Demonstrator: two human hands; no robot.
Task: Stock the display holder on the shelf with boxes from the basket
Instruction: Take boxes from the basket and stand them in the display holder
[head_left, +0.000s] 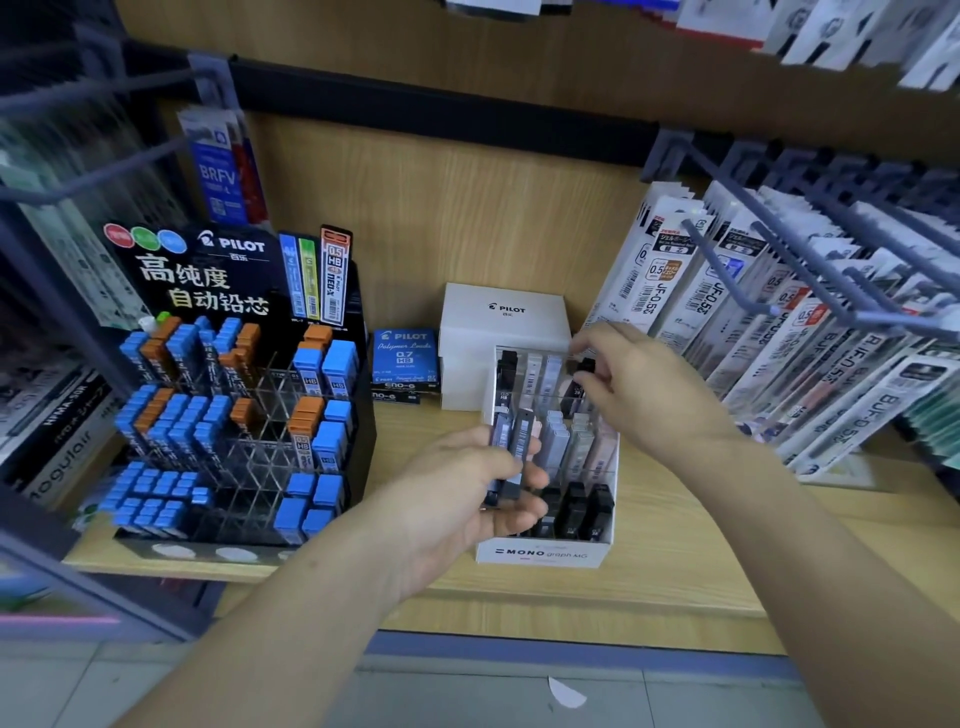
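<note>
The slim boxes (511, 452) are judged light, stiff and somewhat slick, best pinched by their long flat sides; a few of them are gripped upright in the left hand (462, 499), just in front of the white display holder (540, 555) on the shelf (685, 525). One dark box (586, 370) is pinched by the right hand (639, 387) over the holder's back row; the basket is not seen.

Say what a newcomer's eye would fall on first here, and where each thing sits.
First, the two hands at centre: the left hand grips a few slim lead cases, while the right hand pinches a dark case over the back row of the white MONO graph MG holder. To the left stands a black PILOT display packed with blue- and orange-capped cases.
</note>
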